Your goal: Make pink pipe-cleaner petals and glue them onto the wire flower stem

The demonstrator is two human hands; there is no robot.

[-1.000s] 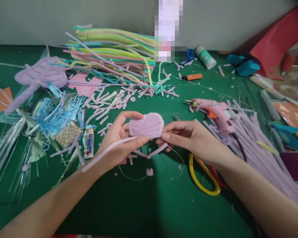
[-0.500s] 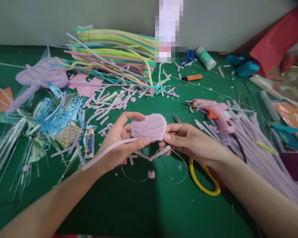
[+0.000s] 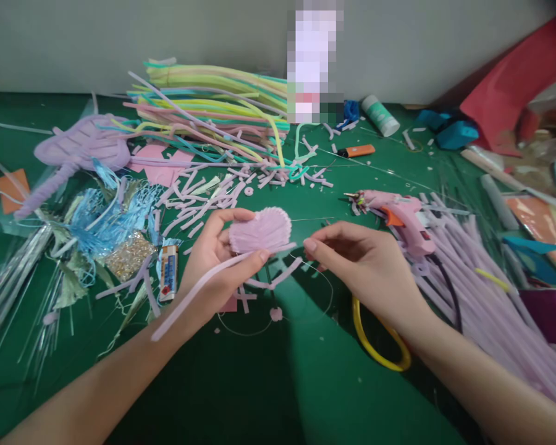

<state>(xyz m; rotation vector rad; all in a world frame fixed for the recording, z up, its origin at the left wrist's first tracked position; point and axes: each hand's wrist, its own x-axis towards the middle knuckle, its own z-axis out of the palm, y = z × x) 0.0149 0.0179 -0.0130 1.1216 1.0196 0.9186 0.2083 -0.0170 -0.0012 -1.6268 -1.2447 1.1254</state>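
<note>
My left hand [image 3: 225, 244] grips a lilac, fuzzy, rounded piece [image 3: 262, 230] made of pipe cleaners laid side by side. Its thumb presses a long lilac pipe cleaner [image 3: 192, 290] along the piece's lower edge, the tail lying over the wrist. Just right of the piece and apart from it, my right hand [image 3: 356, 256] has thumb and forefinger pinched together. What they hold, if anything, I cannot make out. A thin pale wire [image 3: 332, 287] curves below the fingertips. Under the right hand shows the yellow handle [image 3: 380, 352] of scissors, mostly hidden.
A pink glue gun [image 3: 398, 216] lies beside many lilac pipe cleaners [image 3: 486, 309] on the right. Coloured pipe cleaners [image 3: 213, 105] and cut bits [image 3: 204, 204] lie behind. Blue tassels [image 3: 102, 207], a lighter [image 3: 169, 272] and an orange lighter [image 3: 359, 151] are on the green table [image 3: 204, 395].
My right hand has come away from the lilac piece and moved slightly right. My left hand has shifted a little left with the piece, and the pipe cleaner's end now shows along its lower edge.
</note>
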